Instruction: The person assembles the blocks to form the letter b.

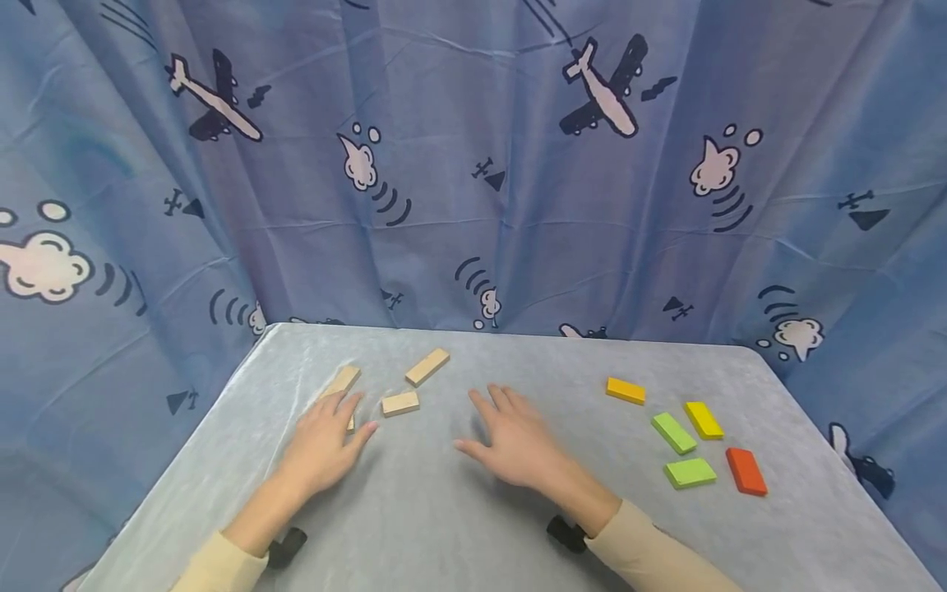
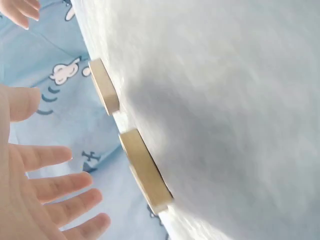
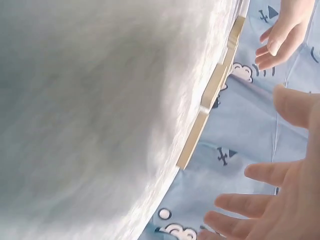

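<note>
My left hand (image 1: 318,448) hovers with spread fingers at the left of the table, over or beside two plain wooden blocks. One wooden block (image 1: 345,380) shows beyond its fingers; another (image 1: 351,424) is mostly hidden behind the hand. To its right lie a short-looking wooden block (image 1: 400,404) and, farther back, a slanted wooden block (image 1: 427,367). Near the table's middle, my right hand (image 1: 516,440) is also spread, holding nothing. Both wrist views show straight, apart fingers: the left hand (image 2: 45,195) and right hand (image 3: 280,205) touch no block there.
On the right side lie an orange block (image 1: 625,390), a yellow block (image 1: 704,420), two green blocks (image 1: 674,433) and a red block (image 1: 746,471). A grey-white cloth covers the table (image 1: 444,526). Behind it hangs a blue curtain (image 1: 444,164) printed with airplanes.
</note>
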The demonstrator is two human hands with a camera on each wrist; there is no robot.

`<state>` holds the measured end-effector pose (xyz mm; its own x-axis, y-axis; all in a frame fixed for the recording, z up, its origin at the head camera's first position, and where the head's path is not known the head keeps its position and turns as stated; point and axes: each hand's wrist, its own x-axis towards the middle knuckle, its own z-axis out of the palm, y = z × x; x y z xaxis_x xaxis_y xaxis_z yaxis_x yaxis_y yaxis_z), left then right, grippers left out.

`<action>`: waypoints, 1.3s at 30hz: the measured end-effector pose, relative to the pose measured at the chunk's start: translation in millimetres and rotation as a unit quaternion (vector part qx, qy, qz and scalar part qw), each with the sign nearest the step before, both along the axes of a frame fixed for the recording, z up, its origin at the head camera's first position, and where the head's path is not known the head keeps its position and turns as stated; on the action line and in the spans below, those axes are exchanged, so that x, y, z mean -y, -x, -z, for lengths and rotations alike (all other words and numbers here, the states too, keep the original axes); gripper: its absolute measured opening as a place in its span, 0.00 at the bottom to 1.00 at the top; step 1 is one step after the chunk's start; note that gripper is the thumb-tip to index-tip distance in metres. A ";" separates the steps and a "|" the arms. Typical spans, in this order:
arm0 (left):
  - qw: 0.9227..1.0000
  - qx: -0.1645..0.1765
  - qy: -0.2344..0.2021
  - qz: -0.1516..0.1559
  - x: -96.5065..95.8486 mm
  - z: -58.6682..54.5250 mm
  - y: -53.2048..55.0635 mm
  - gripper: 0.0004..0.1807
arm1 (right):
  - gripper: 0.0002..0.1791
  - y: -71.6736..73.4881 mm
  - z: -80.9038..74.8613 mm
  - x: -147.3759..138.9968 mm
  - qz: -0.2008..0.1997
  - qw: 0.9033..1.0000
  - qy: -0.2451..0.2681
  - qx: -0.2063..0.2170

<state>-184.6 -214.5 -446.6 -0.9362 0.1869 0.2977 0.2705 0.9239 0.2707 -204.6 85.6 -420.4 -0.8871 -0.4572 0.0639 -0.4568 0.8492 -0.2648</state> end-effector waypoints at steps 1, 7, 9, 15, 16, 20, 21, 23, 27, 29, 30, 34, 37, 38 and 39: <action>1.000 -0.002 -0.002 -0.002 2.2 0.1 0.0 0.31 | 0.45 1.1 0.2 3.7 -0.005 1.000 0.002 0.000; 1.000 0.000 -0.007 -0.016 12.9 -0.4 0.9 0.29 | 0.44 9.3 -0.6 23.7 -0.024 1.000 0.019 0.005; 1.000 0.003 -0.008 -0.022 15.3 -0.7 1.1 0.28 | 0.43 12.8 -0.7 29.7 -0.028 0.999 0.026 0.007; 0.999 0.025 -0.005 -0.039 22.0 0.5 0.2 0.26 | 0.41 22.5 1.7 48.4 -0.032 0.997 0.057 0.030; 0.999 0.029 -0.005 -0.041 22.9 0.8 -0.1 0.26 | 0.41 24.2 2.2 51.4 -0.034 0.997 0.062 0.033; 0.998 0.042 -0.004 -0.044 26.3 2.2 -0.7 0.25 | 0.40 31.9 5.5 62.8 -0.037 0.996 0.074 0.039; 0.998 0.046 -0.004 -0.045 26.8 2.4 -0.9 0.25 | 0.39 34.0 6.9 65.3 -0.039 0.995 0.078 0.040; 0.997 0.053 -0.007 -0.046 27.9 3.5 -0.7 0.24 | 0.38 38.0 9.7 70.1 -0.041 0.995 0.084 0.047; 0.997 0.062 -0.015 -0.049 29.3 4.8 -0.4 0.22 | 0.38 46.2 16.6 78.4 -0.041 0.993 0.092 0.063; 0.997 0.063 -0.016 -0.050 29.9 5.1 -0.4 0.21 | 0.37 49.7 19.3 82.1 -0.040 0.992 0.097 0.074; 0.997 0.063 -0.017 -0.051 30.1 5.1 -0.4 0.20 | 0.37 51.3 20.6 83.9 -0.039 0.991 0.099 0.078; 0.996 0.069 -0.017 -0.052 30.2 4.9 -0.5 0.17 | 0.36 57.0 24.2 90.4 -0.036 0.988 0.113 0.096; 0.996 0.075 -0.017 -0.052 29.8 4.6 -0.5 0.16 | 0.36 61.1 26.6 94.8 -0.037 0.986 0.119 0.107; 0.995 0.078 -0.017 -0.053 29.6 4.5 -0.6 0.16 | 0.35 62.1 27.1 96.0 -0.038 0.986 0.121 0.108; 0.995 0.080 -0.016 -0.054 29.3 4.2 -0.8 0.15 | 0.34 63.0 27.6 97.4 -0.038 0.985 0.123 0.111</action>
<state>-183.8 -243.8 -450.8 -0.9861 0.0759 0.1476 0.1218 0.9351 0.3329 -267.6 -11.8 -447.9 -0.8555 -0.5177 -0.0115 -0.4239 0.7128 -0.5588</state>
